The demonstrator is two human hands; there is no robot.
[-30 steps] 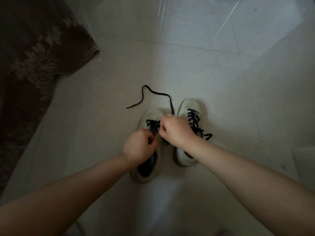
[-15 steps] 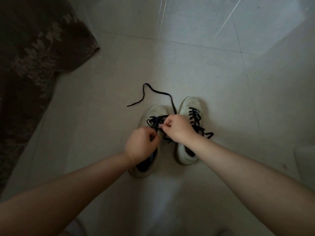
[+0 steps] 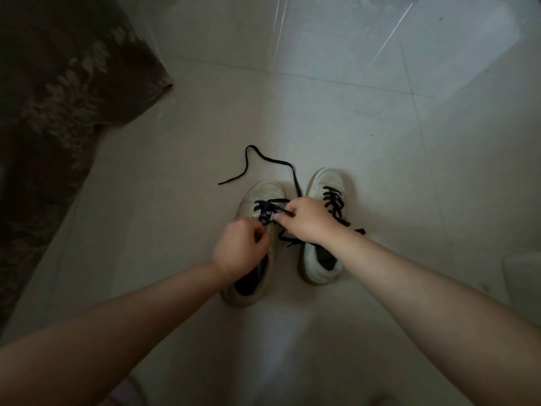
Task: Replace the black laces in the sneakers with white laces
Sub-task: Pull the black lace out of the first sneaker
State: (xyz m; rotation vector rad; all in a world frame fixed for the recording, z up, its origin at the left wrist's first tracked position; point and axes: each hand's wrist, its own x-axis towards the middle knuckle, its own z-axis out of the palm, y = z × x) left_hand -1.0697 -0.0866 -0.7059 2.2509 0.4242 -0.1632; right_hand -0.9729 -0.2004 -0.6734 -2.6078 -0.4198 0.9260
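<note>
Left hand [image 3: 238, 247]: curled over the throat of the nearer shoe, fingertips pinched together at the lacing; it seems to grip a strand, though the strand inside the pinch is hidden.
Right hand [image 3: 304, 219]: just beside the left, not touching it, fingers pinched on a run of the flat black cloth lace [image 3: 270, 205] near the upper eyelets.
Left white low-top sneaker [image 3: 257, 230]: on the floor beneath both hands, toe pointing away, its lacing loosened and partly pulled out; the dark opening shows at the heel end.
Right white low-top sneaker [image 3: 322, 230]: touching or nearly touching its mate, fully laced in black, with the right forearm crossing above it.
Freed lace end [image 3: 257, 165]: trails from the left sneaker out past the toes and lies in a loose bend on the floor.
Pale glossy tiled floor [image 3: 380, 127]: carries both shoes.
Dark patterned rug [image 3: 58, 98]: well apart, at the far left.
White laces: none in view.
Handling: the lace looks light, limp and soft, so pushing it would only make it buckle. I judge it best taken in a fingertip pinch close to an eyelet and drawn out one crossing at a time. The shoe is light enough to slide, so one hand should steady it.
Progress: early, by my reading; one shoe is half unlaced, the other untouched.
</note>
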